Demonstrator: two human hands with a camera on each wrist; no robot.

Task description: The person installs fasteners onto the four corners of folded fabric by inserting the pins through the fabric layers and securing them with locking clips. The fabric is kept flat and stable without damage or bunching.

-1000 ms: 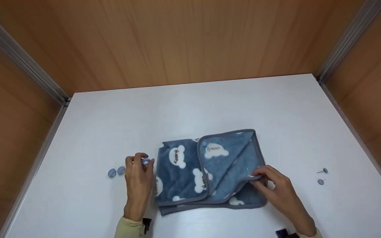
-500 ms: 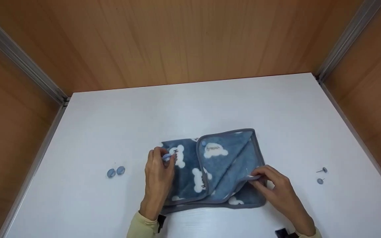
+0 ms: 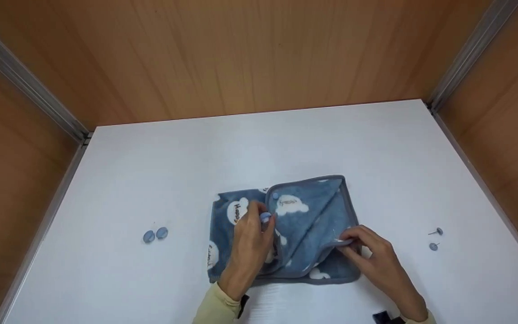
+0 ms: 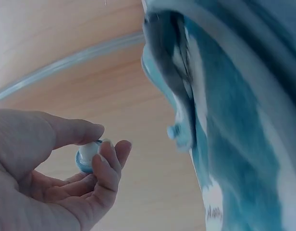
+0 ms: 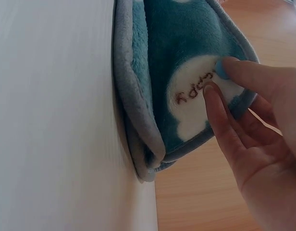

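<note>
A folded blue fleece blanket with white bear shapes and grey edging lies on the table. Between thumb and fingertips, my left hand pinches a round blue cap over the blanket's middle; the left wrist view shows the cap's white inner part. My right hand pinches the raised front corner of the top layer. A thin pin stands up through the cloth there, and its blue head sits under a fingertip in the right wrist view. Another blue button is fixed near the layer's upper left corner.
Two blue caps lie on the white table to the left. Off to the right are two blue-headed pins. Wooden panels with metal corner strips enclose the back and sides.
My left hand has moved right with the cap, from beside the blanket to over its middle. The right hand keeps its grip on the corner.
</note>
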